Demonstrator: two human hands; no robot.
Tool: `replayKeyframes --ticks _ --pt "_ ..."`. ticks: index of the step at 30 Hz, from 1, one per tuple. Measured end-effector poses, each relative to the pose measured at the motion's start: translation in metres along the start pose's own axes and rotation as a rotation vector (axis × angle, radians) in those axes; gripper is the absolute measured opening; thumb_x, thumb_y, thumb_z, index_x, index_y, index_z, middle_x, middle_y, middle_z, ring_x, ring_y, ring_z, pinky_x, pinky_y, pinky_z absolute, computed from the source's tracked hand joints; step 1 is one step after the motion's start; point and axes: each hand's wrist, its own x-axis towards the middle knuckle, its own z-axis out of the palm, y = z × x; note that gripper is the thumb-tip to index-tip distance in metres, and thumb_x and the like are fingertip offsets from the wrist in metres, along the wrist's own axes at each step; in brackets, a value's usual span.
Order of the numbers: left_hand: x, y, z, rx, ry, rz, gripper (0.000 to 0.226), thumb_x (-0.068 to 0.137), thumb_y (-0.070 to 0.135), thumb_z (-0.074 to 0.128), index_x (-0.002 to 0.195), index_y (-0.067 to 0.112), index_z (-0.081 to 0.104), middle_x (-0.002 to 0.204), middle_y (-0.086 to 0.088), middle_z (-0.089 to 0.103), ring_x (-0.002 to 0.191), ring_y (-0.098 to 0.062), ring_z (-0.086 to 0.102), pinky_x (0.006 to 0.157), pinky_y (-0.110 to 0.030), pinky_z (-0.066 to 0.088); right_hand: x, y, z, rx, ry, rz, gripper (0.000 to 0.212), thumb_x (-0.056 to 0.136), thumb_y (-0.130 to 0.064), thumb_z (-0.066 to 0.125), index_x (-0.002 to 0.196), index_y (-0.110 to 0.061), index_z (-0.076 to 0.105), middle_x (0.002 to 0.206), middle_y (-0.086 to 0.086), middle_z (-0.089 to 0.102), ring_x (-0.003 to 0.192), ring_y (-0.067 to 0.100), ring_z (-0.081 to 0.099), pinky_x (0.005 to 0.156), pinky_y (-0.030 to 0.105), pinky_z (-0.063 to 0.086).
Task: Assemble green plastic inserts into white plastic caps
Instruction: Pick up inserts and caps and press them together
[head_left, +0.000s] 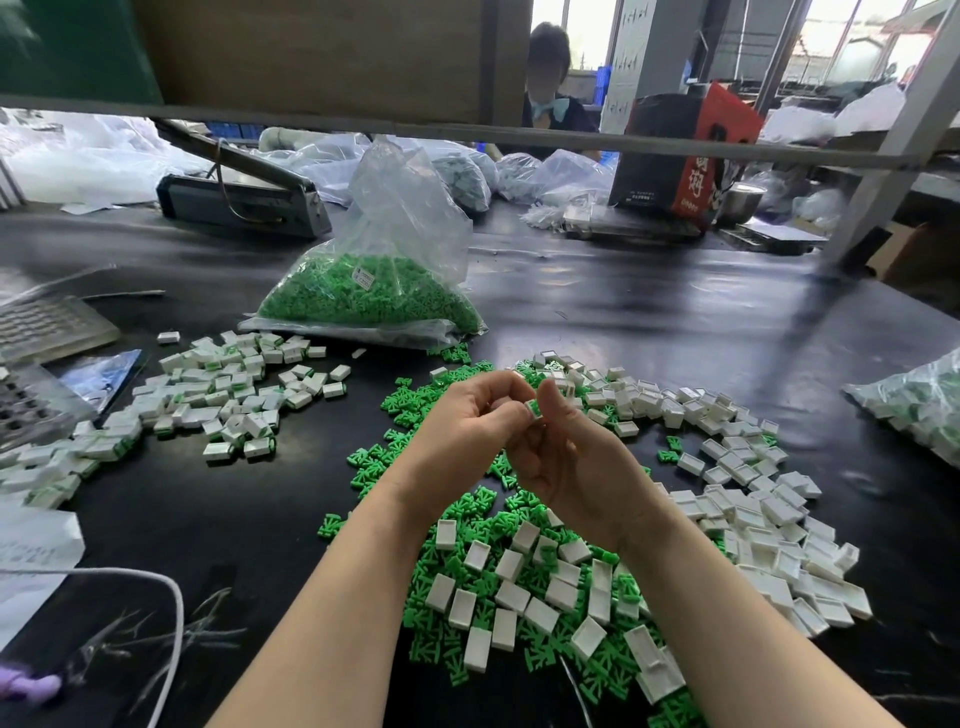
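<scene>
A: Progress?
B: Heap of finished white rectangular plastic caps with green inserts (218, 400) lies far left. Loose green plastic inserts (467, 525) and empty white caps (753, 499) remain, plenty.
A: Hands?
B: Left hand (470, 421) and right hand (566, 452) together pinch one small white cap showing green (533, 408) above the piles, mid-assembly.

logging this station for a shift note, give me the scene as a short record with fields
left hand: left hand raised over the table, fingers curled round a small white and green piece
right hand: right hand meets it, thumb on the same piece
loose inserts: green inserts scattered under the hands
empty caps: white caps heaped to the right
finished pile: white pieces showing green, left
stock: clear bag of green inserts behind
surface: black table
</scene>
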Motion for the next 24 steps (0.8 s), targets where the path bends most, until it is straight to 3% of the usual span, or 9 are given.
replayKeyframes --ticks 5,9,13,15,19,24 --pt "0.0000 -0.0026 -0.0013 0.031 0.003 -0.021 0.017 0.078 0.019 0.052 0.080 0.005 0.062 0.063 -0.010 0.049 0.053 -0.011 0.044 0.050 -0.013 0.037 -0.0009 0.0000 -0.0001 -0.033 -0.006 0.018 0.038 0.077 -0.053 0.063 0.090 -0.018 0.070 0.066 -0.003 0.045 0.060 0.007 0.039 0.054 0.017 0.035" --pt "-0.0002 -0.0028 -0.0013 0.048 0.016 -0.016 0.011 0.074 0.019 0.052 0.071 0.011 0.060 0.054 0.000 0.047 0.046 -0.006 0.039 0.045 -0.015 0.033 -0.0010 -0.0007 -0.0010 -0.088 -0.019 0.044 0.051 0.076 -0.050 0.064 0.105 -0.009 0.061 0.073 0.001 0.046 0.064 0.009 0.040 0.058 0.019 0.032" --pt "-0.0005 -0.0022 -0.0003 0.022 0.017 -0.008 0.012 0.074 0.015 0.051 0.069 0.007 0.059 0.050 0.004 0.048 0.043 -0.003 0.040 0.044 -0.013 0.034 -0.0033 -0.0036 -0.0035 -0.073 -0.066 0.047 0.048 0.079 -0.048 0.063 0.098 -0.004 0.060 0.064 0.002 0.048 0.058 0.010 0.045 0.054 0.018 0.037" --pt "-0.0001 -0.0021 0.0000 -0.005 0.030 -0.007 0.015 0.072 0.014 0.052 0.071 0.001 0.060 0.054 -0.004 0.048 0.046 -0.006 0.040 0.046 -0.012 0.035 -0.0041 -0.0046 -0.0041 -0.048 -0.084 0.040 0.048 0.080 -0.046 0.063 0.098 -0.002 0.061 0.062 0.003 0.051 0.057 0.011 0.048 0.053 0.016 0.042" --pt "0.0004 -0.0035 -0.0011 -0.012 0.036 -0.021 0.017 0.069 0.015 0.053 0.073 0.002 0.062 0.058 -0.014 0.052 0.055 -0.016 0.043 0.047 -0.017 0.036 -0.0038 -0.0044 -0.0032 0.007 -0.088 0.034 0.034 0.077 -0.042 0.068 0.093 -0.014 0.074 0.067 -0.001 0.056 0.059 0.007 0.052 0.056 0.013 0.048" --pt "0.0009 -0.0034 -0.0023 -0.007 0.017 -0.034 0.014 0.069 0.017 0.054 0.071 0.013 0.067 0.060 -0.013 0.051 0.057 -0.016 0.043 0.049 -0.020 0.038 -0.0029 -0.0018 -0.0029 -0.048 -0.077 0.016 0.032 0.079 -0.046 0.066 0.097 -0.021 0.077 0.070 -0.005 0.060 0.060 0.003 0.052 0.058 0.011 0.045"
